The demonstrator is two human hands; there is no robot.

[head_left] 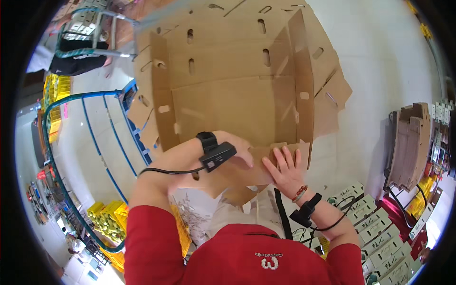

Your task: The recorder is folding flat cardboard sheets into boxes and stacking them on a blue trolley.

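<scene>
A large open cardboard box (228,109), brown and part folded, lies in front of me with its left, right and far walls raised. Slotted hand holes pierce its panels. At its near side, my left hand (235,148) bends over the near cardboard panel, fingers curled down onto it and partly hidden. My right hand (287,173) lies on the right part of that same panel with its fingers spread. Both wrists carry black strapped devices with cables.
Flat cardboard sheets lie beneath the box. A blue metal cart frame (97,147) stands at left, near yellow crates (109,221). Stacked brown cardboard (407,147) leans at right. Rows of white printed cartons (380,228) sit at lower right. Another person (78,57) is at upper left.
</scene>
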